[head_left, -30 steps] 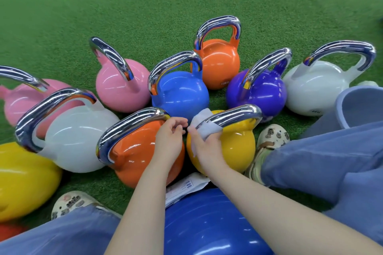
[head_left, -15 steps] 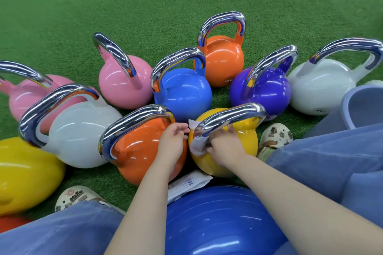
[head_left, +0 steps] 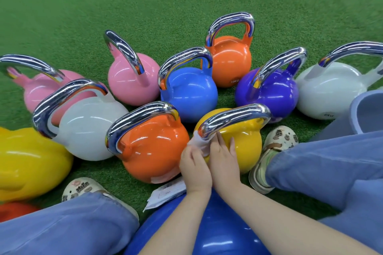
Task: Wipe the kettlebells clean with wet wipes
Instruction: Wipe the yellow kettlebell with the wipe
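A yellow kettlebell [head_left: 246, 147] with a chrome handle stands on the turf just in front of me. A white wet wipe [head_left: 200, 144] lies against its left side, below the handle's left end. My right hand [head_left: 222, 159] rests with straight fingers on the yellow body and presses the wipe's right edge. My left hand [head_left: 193, 164] pinches the wipe's lower left part, between the yellow kettlebell and an orange kettlebell [head_left: 153, 147]. Behind them stand blue [head_left: 188, 97], purple [head_left: 269, 93], a second orange [head_left: 230, 62], pink [head_left: 132, 83] and white [head_left: 329, 91] kettlebells.
A white wipes packet [head_left: 165, 194] lies on the green turf [head_left: 145, 6] by a big blue rounded body [head_left: 207, 236] between my legs. More kettlebells crowd the left: white [head_left: 89, 128], pink [head_left: 39, 91], yellow [head_left: 29, 161]. My shoes [head_left: 275, 143] flank the group.
Both hands have slid down from the handle's left end to the yellow body's left side, taking the wipe along. My left hand moved right and now holds the wipe.
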### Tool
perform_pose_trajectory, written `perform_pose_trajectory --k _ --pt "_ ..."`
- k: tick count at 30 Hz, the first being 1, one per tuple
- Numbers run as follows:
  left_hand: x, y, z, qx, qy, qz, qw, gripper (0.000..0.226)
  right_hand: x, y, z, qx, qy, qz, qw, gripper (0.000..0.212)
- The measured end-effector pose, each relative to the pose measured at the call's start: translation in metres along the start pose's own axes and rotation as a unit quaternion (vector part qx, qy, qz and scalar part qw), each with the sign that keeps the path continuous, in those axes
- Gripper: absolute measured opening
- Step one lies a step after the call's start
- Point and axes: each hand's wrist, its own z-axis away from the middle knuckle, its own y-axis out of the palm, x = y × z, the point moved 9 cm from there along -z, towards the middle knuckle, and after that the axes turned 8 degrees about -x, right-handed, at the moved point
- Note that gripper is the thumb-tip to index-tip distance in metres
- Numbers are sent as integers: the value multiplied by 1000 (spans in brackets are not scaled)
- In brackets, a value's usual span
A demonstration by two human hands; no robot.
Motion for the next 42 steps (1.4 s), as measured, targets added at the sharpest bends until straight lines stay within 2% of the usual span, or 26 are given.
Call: perform_pose_trajectory --k 2,4,6,8,12,15,17,20,23,25,27,29,33,36,37,39,41,42 --pt "14 10 7 28 -34 -31 999 24 -1 -2 4 8 1 -3 1000 49" --pt "28 18 8 58 -58 -48 995 33 -3 -3 9 18 -5 -28 999 49" --pt "41 23 6 87 -78 -23 993 39 -6 -6 12 1 -5 -85 996 46" --pt "48 27 4 114 -98 13 989 39 -12 -9 12 -11 12 -140 990 52" --pt "40 29 -16 136 -58 -9 989 31 -24 -22 13 -72 49 -172 981 51" --pt "37 33 -30 140 -52 -30 988 24 -50 -29 10 -101 131 -166 972 43" --pt "40 37 -32 148 -49 -37 987 24 -72 -29 7 -87 204 -155 963 41" --pt "45 42 -29 144 -52 -35 988 38 -95 -25 8 -66 290 -179 938 40" --pt "35 46 -24 98 -31 0 995 39 -99 -22 9 -62 312 -205 926 40" --pt "22 45 -22 58 0 26 998 30 -100 -23 9 -63 321 -214 920 39" --pt "10 46 -23 35 46 15 998 35 -102 -23 9 -62 329 -218 917 39" --pt "6 51 -30 46 85 -6 995 43 -103 -22 9 -57 331 -221 916 39" --pt "-1 58 -43 127 107 -49 985 39 -102 -22 9 -56 329 -228 915 38" --pt "-13 72 -49 267 104 -121 951 29 -102 -22 9 -55 330 -230 914 38" --pt "-17 79 -49 330 102 -144 927 18 -102 -22 9 -56 331 -228 914 38" --pt "-29 88 -46 440 105 -221 864 19 -102 -22 9 -58 334 -223 914 37" --pt "-46 96 -41 490 129 -307 806 25 -102 -22 8 -63 337 -218 914 37" --pt "-56 101 -38 493 149 -337 788 25 -103 -22 7 -65 339 -216 913 36"
